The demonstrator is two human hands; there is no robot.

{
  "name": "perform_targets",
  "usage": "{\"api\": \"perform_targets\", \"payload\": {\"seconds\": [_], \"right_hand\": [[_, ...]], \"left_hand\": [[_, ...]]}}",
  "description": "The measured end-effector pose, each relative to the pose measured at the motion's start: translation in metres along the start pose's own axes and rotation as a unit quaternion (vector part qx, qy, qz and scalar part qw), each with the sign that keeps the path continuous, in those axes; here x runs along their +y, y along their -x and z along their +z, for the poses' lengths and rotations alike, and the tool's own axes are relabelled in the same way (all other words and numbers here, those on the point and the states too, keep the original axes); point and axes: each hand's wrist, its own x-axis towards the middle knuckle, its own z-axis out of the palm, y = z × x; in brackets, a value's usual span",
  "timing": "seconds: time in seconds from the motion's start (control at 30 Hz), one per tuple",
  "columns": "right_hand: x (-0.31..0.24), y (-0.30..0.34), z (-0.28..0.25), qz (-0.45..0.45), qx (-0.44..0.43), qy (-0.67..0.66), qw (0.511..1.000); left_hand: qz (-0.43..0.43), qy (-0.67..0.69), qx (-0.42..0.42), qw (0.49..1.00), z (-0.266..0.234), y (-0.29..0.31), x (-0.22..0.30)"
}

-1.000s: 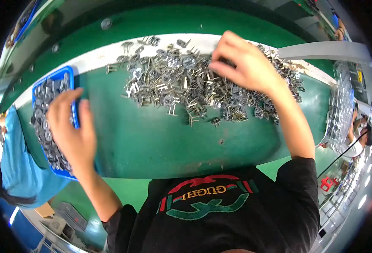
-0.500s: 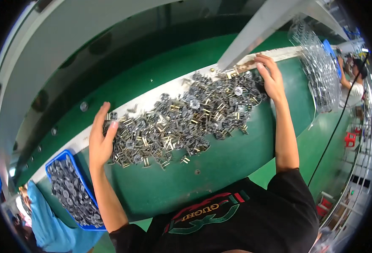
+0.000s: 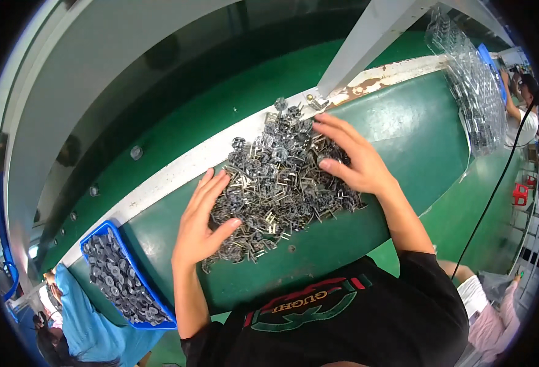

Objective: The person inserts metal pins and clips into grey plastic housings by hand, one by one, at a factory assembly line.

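Observation:
A heaped pile of small plug inserts (image 3: 275, 177), dark discs with paired metal pins, lies on the green work surface (image 3: 404, 122). At the pile's left edge my left hand (image 3: 202, 229) rests with fingers stretched and thumb apart, its inner side against the parts. My right hand (image 3: 358, 162) presses on the pile's right side, fingers spread and thumb out over the parts. Neither hand grasps a single piece. Some parts spill onto the white rail (image 3: 184, 162) along the far side; what lies beneath my palms is hidden.
A blue bin (image 3: 162, 306) of round dark grey pieces stands at the left. Clear plastic trays (image 3: 474, 92) are stacked at the far right. A slanted metal post (image 3: 364, 46) rises behind the pile. A person in blue (image 3: 92, 321) is at the lower left; others work at the right.
Both hands have moved toward each other, the left going right and the right going left. The spread-out pile has been squeezed into a narrower, denser heap.

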Motion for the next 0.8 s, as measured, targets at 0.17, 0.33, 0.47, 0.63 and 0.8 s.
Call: {"api": "perform_targets", "payload": {"seconds": [0.17,0.33,0.47,0.63,0.8], "right_hand": [[-0.002,-0.005,-0.001,-0.066,0.032,0.026,0.997],[-0.012,-0.063,-0.012,-0.167,0.041,0.081,0.982],[-0.002,-0.100,0.018,-0.130,0.024,0.223,0.966],[-0.017,-0.102,0.013,-0.114,-0.038,0.050,0.991],[-0.030,-0.075,0.004,-0.246,-0.143,-0.038,0.958]], "left_hand": [[-0.011,-0.036,0.056,0.998,-0.024,0.014,0.006],[-0.091,-0.073,0.173,0.978,-0.040,0.054,-0.020],[-0.070,-0.094,0.156,0.981,-0.013,0.060,-0.024],[-0.035,-0.031,0.130,0.990,-0.002,0.058,-0.020],[0.006,0.096,0.109,0.989,0.006,0.060,-0.011]]}}
